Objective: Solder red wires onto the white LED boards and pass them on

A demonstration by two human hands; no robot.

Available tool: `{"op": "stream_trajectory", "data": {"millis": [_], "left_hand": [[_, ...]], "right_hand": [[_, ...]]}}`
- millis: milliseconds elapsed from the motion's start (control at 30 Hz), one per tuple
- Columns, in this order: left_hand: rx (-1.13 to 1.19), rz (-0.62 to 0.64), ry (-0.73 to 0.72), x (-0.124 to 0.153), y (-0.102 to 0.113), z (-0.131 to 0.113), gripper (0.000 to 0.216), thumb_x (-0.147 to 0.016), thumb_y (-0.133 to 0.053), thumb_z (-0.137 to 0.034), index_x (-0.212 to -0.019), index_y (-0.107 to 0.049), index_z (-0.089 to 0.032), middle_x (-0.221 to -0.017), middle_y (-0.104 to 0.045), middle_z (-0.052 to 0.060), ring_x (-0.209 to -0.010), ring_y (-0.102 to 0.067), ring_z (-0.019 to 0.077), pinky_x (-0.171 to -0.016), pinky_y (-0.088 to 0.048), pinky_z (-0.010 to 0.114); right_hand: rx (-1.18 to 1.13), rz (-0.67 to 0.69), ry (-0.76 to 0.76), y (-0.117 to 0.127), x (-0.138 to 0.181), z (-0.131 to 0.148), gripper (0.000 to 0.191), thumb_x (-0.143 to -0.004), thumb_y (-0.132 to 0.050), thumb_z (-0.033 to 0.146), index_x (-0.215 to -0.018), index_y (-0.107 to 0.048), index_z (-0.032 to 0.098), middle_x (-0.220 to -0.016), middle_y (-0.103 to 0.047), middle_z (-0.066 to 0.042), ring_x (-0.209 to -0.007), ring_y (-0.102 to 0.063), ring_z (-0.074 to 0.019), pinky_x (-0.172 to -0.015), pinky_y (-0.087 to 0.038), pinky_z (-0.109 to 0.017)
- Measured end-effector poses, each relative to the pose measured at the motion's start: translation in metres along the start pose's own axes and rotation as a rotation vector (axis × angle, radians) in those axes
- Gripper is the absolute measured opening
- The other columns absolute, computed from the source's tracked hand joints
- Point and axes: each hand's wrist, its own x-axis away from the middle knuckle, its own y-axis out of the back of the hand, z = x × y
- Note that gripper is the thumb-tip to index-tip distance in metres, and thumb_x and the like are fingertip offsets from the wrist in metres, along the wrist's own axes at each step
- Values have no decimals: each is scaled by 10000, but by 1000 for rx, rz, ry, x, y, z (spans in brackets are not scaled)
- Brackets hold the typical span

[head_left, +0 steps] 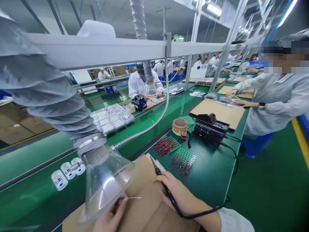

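My right hand (pixel 177 193) grips a black soldering iron (pixel 156 170) like a pen, its tip pointing up and away over the cardboard sheet (pixel 147 206) in front of me; the iron's black cord runs back along my wrist. My left hand (pixel 111 217) sits at the bottom edge, partly behind a clear funnel-shaped fume hood (pixel 106 180). Its fingers pinch a thin strand of solder wire (pixel 132 198) that sticks out to the right. Both hands rest over the cardboard.
A grey flexible duct (pixel 48 93) feeds the hood. Green panels with red parts (pixel 175 153) lie beyond the cardboard. A black soldering station (pixel 210 129), tape roll (pixel 180 125) and conveyor belt (pixel 29 161) with white parts (pixel 69 170) surround me. A co-worker in white (pixel 272 103) works at right.
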Motion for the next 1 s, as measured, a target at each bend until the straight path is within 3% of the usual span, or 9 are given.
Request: {"op": "stream_trajectory", "data": {"millis": [133, 233, 300, 400, 533, 633, 733, 867, 1000], "left_hand": [[-25, -42, -63, -5, -7, -6, 582, -1043, -567, -754, -971, -809, -230, -911, -826, 79, -853, -758, 261, -864, -667, 357], [-84, -184, -116, -4, 5, -11, 517, -1057, -567, -683, -1093, -816, -231, -974, -841, 112, -974, -777, 309, -967, -650, 422], [-136, -305, -87, 10, 33, -7, 527, -1097, -489, -629, -1201, -787, -207, -1066, -842, 143, -1073, -780, 328, -1040, -621, 455], [-260, -542, 168, 59, 94, 13, 574, -1162, -307, -578, -1169, -745, -208, -1096, -828, 129, -1062, -781, 306, -1017, -607, 437], [-639, -763, 487, 144, 154, 43, 502, -1105, -442, -606, -1166, -728, -198, -1140, -791, 164, -1167, -738, 362, -1066, -577, 467], [-764, -692, 788, 172, 158, 58, 634, -1034, -613, -632, -1417, -651, -129, -1355, -707, 243, -1248, -729, 411, -1069, -575, 483], [-779, -537, 982, 169, 148, 63, 715, -1028, -639, -647, -1495, -578, -109, -1512, -602, 289, -1186, -773, 413, -1001, -584, 461], [-775, -475, 1042, 156, 149, 62, 676, -996, -676, -657, -1351, -623, -84, -1454, -635, 313, -1123, -797, 411, -950, -581, 434], [-782, -435, 1021, 150, 163, 57, 694, -922, -790, -589, -1379, -582, -111, -1420, -701, 291, -1260, -765, 426, -974, -563, 400]], "right_hand": [[42, -24, 51, 1, -6, -6, 646, -878, -616, 4, -1471, -637, 258, -1425, -689, -138, -1321, -719, -288, -1149, -597, -422], [85, -38, 88, 0, -6, -15, 535, -997, -583, 93, -1496, -619, 284, -1445, -675, -141, -1318, -719, -296, -1124, -607, -441], [90, -54, 103, -2, -5, -27, 443, -1067, -560, 172, -1485, -614, 307, -1445, -672, -125, -1298, -719, -297, -1107, -608, -457], [58, -82, 107, -8, -9, -47, 360, -1128, -558, 323, -1485, -600, 305, -1450, -660, -115, -1328, -681, -330, -1157, -567, -525], [41, -108, 130, -12, -17, -61, 404, -1107, -606, 505, -1447, -631, 288, -1377, -686, -128, -1244, -684, -392, -1103, -567, -604], [49, -59, 157, -7, -20, -59, 442, -1096, -599, 565, -1444, -635, 294, -1372, -695, -132, -1229, -704, -416, -1065, -586, -637], [57, -12, 163, -1, -20, -56, 479, -1096, -586, 584, -1479, -617, 298, -1412, -687, -129, -1266, -706, -427, -1108, -567, -673], [56, 11, 147, 2, -17, -59, 487, -1111, -568, 560, -1519, -595, 295, -1452, -672, -136, -1308, -692, -438, -1123, -554, -683], [65, -9, 148, 1, -18, -65, 471, -1122, -558, 539, -1519, -587, 287, -1466, -667, -147, -1329, -685, -453, -1114, -555, -699]]}}
